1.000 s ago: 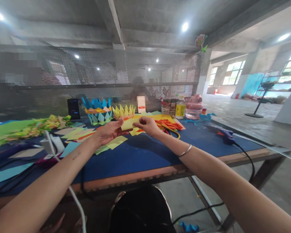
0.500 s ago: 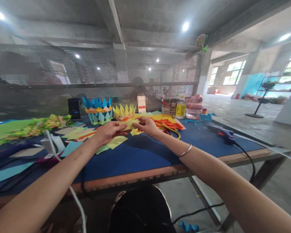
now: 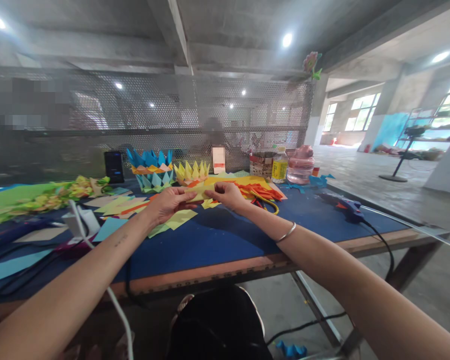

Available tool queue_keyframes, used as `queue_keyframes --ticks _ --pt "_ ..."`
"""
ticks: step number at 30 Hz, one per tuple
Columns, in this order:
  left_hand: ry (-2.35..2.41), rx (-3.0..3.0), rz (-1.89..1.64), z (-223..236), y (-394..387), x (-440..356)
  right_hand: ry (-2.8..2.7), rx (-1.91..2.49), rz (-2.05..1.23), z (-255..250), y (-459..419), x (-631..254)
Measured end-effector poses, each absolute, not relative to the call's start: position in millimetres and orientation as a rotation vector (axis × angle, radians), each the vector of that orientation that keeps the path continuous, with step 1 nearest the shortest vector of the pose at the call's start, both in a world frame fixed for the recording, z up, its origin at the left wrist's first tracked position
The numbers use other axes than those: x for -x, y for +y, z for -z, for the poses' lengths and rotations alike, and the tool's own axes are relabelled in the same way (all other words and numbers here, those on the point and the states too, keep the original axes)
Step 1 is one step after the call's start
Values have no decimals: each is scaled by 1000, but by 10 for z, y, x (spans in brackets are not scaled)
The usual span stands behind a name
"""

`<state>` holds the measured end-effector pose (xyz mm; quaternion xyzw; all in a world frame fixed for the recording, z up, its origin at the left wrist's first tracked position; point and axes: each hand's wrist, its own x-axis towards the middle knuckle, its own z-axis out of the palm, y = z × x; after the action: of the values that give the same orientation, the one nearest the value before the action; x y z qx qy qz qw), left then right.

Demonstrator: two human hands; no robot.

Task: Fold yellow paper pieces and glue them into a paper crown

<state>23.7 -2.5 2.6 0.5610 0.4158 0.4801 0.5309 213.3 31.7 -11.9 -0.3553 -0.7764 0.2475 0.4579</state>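
A small piece of yellow paper [image 3: 199, 192] is stretched between my two hands, above the blue tabletop. My left hand [image 3: 170, 202] pinches its left end, thumb on top and fingers beneath. At the right end, my right hand [image 3: 228, 195] grips it between thumb and fingers. Behind them stand folded paper crowns: a yellow crown [image 3: 192, 171] and a stack of blue crowns [image 3: 150, 167] with an orange band. Loose yellow paper sheets [image 3: 178, 220] lie below and left of my left hand. Orange paper strips [image 3: 260, 192] are heaped just beyond my right hand, beside yellow-handled scissors [image 3: 272, 205].
Along the back stand a phone [image 3: 114, 167], a basket [image 3: 261, 164], a yellow-labelled bottle [image 3: 279, 166] and a pink jug [image 3: 300, 165]. A corded glue gun [image 3: 350, 207] lies at right. Cables and a white power adapter [image 3: 80, 222] occupy the left. Behind is a mesh partition [image 3: 153, 115].
The yellow paper between my hands now looks narrower, its upper edge lower. Both hands stay in nearly the same place, with the fingers shifting only slightly.
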Motion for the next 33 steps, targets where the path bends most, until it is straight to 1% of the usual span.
queue_keyframes --ticks 17,33 --pt "1023 -1340 -1165 -29 -26 -231 -1916 841 -634 142 346 -2131" --pt "994 -1346 -1150 -11 -13 -230 -1923 881 -588 109 296 -2138"
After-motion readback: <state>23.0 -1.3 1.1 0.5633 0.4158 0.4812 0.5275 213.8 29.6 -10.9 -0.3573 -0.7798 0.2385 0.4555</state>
